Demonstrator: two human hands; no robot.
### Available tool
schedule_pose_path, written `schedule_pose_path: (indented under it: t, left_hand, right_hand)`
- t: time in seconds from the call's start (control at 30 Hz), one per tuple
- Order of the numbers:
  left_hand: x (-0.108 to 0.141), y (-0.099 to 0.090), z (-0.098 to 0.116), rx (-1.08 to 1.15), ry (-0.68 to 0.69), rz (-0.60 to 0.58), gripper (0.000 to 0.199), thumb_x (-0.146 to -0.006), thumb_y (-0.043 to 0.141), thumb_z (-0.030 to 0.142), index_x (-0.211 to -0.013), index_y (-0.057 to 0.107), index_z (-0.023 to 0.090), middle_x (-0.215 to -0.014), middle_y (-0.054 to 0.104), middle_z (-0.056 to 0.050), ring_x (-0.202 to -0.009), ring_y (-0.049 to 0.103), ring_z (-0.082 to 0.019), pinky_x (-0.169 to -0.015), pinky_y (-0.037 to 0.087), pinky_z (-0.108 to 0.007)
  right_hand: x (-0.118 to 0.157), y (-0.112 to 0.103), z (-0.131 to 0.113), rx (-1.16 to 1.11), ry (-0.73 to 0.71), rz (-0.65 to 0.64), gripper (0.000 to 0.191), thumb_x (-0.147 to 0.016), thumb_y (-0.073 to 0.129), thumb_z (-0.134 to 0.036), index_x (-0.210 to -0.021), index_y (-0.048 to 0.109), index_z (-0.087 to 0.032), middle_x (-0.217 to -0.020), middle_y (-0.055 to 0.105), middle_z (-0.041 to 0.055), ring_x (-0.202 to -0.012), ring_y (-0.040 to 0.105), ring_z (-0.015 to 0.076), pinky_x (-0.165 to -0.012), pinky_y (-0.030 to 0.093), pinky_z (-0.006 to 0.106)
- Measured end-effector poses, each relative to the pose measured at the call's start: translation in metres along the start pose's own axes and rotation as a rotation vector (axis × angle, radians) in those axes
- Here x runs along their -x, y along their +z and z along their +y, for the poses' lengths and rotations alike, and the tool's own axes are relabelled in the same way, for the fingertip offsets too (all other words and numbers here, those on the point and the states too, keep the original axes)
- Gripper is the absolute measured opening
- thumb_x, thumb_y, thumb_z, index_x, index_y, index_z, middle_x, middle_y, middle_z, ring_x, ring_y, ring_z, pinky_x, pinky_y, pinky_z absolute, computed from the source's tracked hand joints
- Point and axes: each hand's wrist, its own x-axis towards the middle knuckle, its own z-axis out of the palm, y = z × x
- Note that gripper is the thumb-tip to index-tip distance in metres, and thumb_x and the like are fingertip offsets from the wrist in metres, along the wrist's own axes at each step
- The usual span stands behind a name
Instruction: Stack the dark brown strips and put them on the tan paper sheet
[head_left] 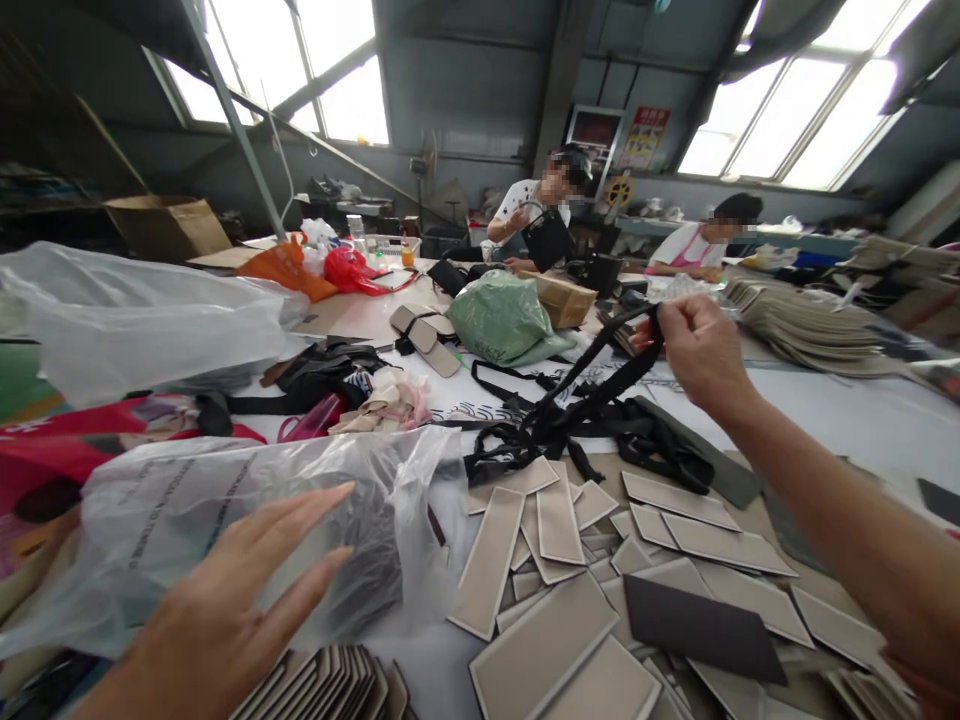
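Observation:
My right hand [697, 340] is raised over the table, its fingers closed on a black strap [600, 350]. The strap's lower part runs down into a tangle of black straps [525, 440] lying on the table. At the lower left, my left hand [225, 590] has its fingers stretched out and holds nothing. It is in front of a clear plastic bag [397, 500] with printed text. Beige flat panels [555, 640] with pale edges are heaped below the straps, and a dark panel [701, 625] lies on top of them.
A row of upright panels [330, 685] stands near the front edge. Further back are a green plastic bag [499, 320], a cardboard box [562, 298] and a red bag [349, 270]. Stacked panels [802, 325] sit at the right. Two people [536, 210] work across the table.

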Motion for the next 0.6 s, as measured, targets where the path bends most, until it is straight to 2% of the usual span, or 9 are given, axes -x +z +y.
schedule_pose_path:
  t: [0.07,0.17,0.3,0.37,0.4,0.43,0.5,0.57,0.6]
  left_hand:
    - [-0.020,0.005,0.020,0.108,-0.057,-0.059,0.042,-0.080,0.052,0.041,-0.121,0.049,0.036,-0.117,0.061,-0.001,-0.104,0.059,-0.022,-0.092,0.049,-0.042]
    - [-0.050,0.017,0.057,0.310,-0.247,-0.159,0.060,-0.073,0.059,0.046,-0.127,0.045,0.025,-0.112,0.063,-0.008,-0.102,0.059,-0.026,-0.093,0.045,-0.047]
    - [-0.077,0.041,0.106,0.619,-0.287,-0.244,0.092,-0.058,0.075,0.038,-0.137,0.031,0.021,-0.129,0.050,-0.014,-0.118,0.046,-0.029,-0.102,0.034,-0.049]
    - [-0.081,0.056,0.130,0.825,-0.271,-0.306,0.101,-0.051,0.079,0.035,-0.138,0.029,0.022,-0.133,0.045,-0.014,-0.114,0.048,-0.029,-0.097,0.038,-0.047]
    - [-0.080,0.063,0.141,0.942,-0.266,-0.382,0.092,-0.053,0.078,0.035,-0.134,0.035,0.022,-0.130,0.048,-0.014,-0.106,0.053,-0.027,-0.091,0.042,-0.045]
    - [-0.078,0.069,0.151,1.050,-0.258,-0.475,0.073,-0.058,0.074,0.036,-0.124,0.047,0.019,-0.119,0.055,-0.013,-0.095,0.057,-0.023,-0.085,0.045,-0.041]
    - [-0.069,0.074,0.167,1.237,-0.283,-0.641,0.031,-0.070,0.062,0.037,-0.091,0.060,0.014,-0.089,0.064,-0.009,-0.075,0.058,-0.016,-0.075,0.047,-0.035]
    - [-0.056,0.069,0.174,1.371,-0.372,-0.672,0.022,-0.077,0.053,0.035,-0.071,0.056,0.014,-0.068,0.059,-0.004,-0.065,0.055,-0.011,-0.072,0.046,-0.030]
    - [-0.049,0.063,0.174,1.436,-0.436,-0.635,0.021,-0.078,0.053,0.034,-0.070,0.055,0.014,-0.067,0.057,-0.002,-0.064,0.054,-0.010,-0.071,0.045,-0.028]
  right_hand:
    - [0.001,-0.007,-0.037,-0.249,-0.017,0.038,0.018,-0.091,0.044,-0.015,-0.074,0.041,-0.020,-0.053,0.046,-0.0062,-0.037,0.040,0.0074,-0.038,0.033,0.020]
    - [0.007,-0.014,-0.095,-0.410,-0.161,0.079,0.023,-0.092,0.045,-0.012,-0.071,0.039,-0.020,-0.045,0.041,-0.0093,-0.030,0.032,0.0045,-0.030,0.022,0.017]
    - [0.022,-0.025,-0.164,-0.488,-0.279,0.065,0.027,-0.096,0.040,-0.015,-0.069,0.043,-0.019,-0.046,0.037,-0.0093,-0.032,0.033,0.0020,-0.028,0.023,0.017]
    - [0.028,-0.031,-0.189,-0.489,-0.317,0.047,0.027,-0.097,0.039,-0.016,-0.071,0.045,-0.020,-0.050,0.038,-0.0076,-0.035,0.038,0.0034,-0.029,0.028,0.019]
    - [0.030,-0.034,-0.198,-0.487,-0.332,0.044,0.027,-0.097,0.039,-0.017,-0.071,0.046,-0.020,-0.053,0.038,-0.0067,-0.038,0.042,0.0046,-0.029,0.031,0.020]
    - [0.031,-0.035,-0.204,-0.487,-0.345,0.054,0.027,-0.097,0.039,-0.018,-0.071,0.046,-0.020,-0.054,0.038,-0.0062,-0.040,0.044,0.0055,-0.029,0.033,0.021]
    - [0.028,-0.035,-0.209,-0.496,-0.363,0.092,0.028,-0.096,0.042,-0.018,-0.067,0.043,-0.021,-0.055,0.035,-0.0067,-0.039,0.043,0.0049,-0.030,0.033,0.020]
    - [0.024,-0.032,-0.203,-0.520,-0.353,0.102,0.031,-0.095,0.042,-0.016,-0.065,0.039,-0.021,-0.051,0.034,-0.0084,-0.035,0.036,0.0031,-0.029,0.029,0.019]
    - [0.022,-0.029,-0.197,-0.535,-0.337,0.092,0.032,-0.096,0.041,-0.014,-0.065,0.037,-0.021,-0.049,0.034,-0.0091,-0.033,0.033,0.0029,-0.029,0.026,0.018]
